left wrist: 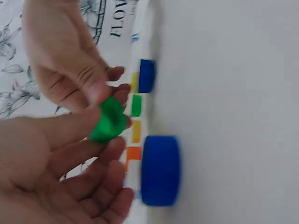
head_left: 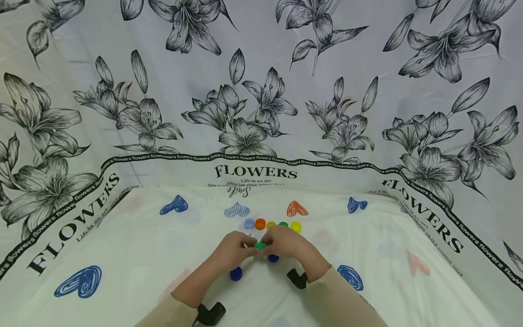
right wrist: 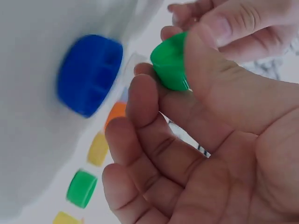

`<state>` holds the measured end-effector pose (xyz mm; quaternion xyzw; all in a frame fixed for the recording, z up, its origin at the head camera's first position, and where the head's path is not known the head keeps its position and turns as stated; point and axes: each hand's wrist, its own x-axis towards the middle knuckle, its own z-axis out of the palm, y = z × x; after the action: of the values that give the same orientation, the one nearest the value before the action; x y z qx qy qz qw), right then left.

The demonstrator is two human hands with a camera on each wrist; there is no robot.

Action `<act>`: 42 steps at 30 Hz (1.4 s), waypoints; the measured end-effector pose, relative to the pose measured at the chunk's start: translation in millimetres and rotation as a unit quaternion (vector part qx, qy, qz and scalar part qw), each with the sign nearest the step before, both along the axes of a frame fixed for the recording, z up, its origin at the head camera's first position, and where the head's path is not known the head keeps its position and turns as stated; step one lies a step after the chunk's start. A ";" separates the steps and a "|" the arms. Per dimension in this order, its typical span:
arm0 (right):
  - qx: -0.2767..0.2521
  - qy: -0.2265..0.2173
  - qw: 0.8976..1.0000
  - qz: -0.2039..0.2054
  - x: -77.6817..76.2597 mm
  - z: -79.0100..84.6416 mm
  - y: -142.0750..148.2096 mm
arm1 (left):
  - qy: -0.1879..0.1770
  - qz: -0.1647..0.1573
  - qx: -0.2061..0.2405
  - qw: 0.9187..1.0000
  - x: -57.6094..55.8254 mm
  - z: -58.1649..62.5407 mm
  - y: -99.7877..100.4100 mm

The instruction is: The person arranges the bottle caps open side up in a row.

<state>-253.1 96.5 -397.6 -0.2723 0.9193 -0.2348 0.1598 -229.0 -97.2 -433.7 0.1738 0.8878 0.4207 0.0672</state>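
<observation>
Both hands meet over the middle of the cloth around a small green clay-like piece [left wrist: 111, 122], rounded and dented on one side. My left hand [head_left: 234, 249] pinches it between thumb and forefinger. From the other side, my right hand [right wrist: 201, 140] pinches the same green piece with thumb and fingertips. A dark blue rounded piece [head_left: 236, 274] lies on the cloth close to the left wrist. Below the right fingers sits another dark blue piece [head_left: 273, 258], partly covered by the hand in the head view.
Beyond the hands is a row of small pieces: light blue [head_left: 249, 223], orange [head_left: 260, 224], dark yellow [head_left: 271, 224], green [head_left: 283, 224] and yellow [head_left: 296, 227]. A clear object [right wrist: 133, 65] stands near them. A flower-printed cloth [head_left: 261, 104] hangs behind the heart-patterned cloth [head_left: 135, 254].
</observation>
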 end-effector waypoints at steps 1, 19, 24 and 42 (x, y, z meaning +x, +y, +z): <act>-0.004 -0.009 1.000 -0.001 -3.4 -0.7 2.7 | 0.005 0.020 0.020 1.000 -0.6 -2.8 1.6; -0.008 -0.019 0.983 -0.182 -16.2 -25.3 0.7 | -0.001 0.056 0.065 0.996 10.6 -1.6 15.0; -0.025 -0.029 0.984 -0.172 -16.6 -25.2 -0.3 | -0.004 0.045 0.056 0.997 11.7 -1.9 16.1; 0.176 -0.051 0.977 -0.113 5.8 11.1 18.0 | 0.000 0.009 -0.109 0.994 14.0 -0.2 35.3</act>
<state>-247.3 114.5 -386.5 -0.1220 0.9617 -0.0998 0.2244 -215.0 -62.0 -433.9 0.1576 0.9299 0.3219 0.0824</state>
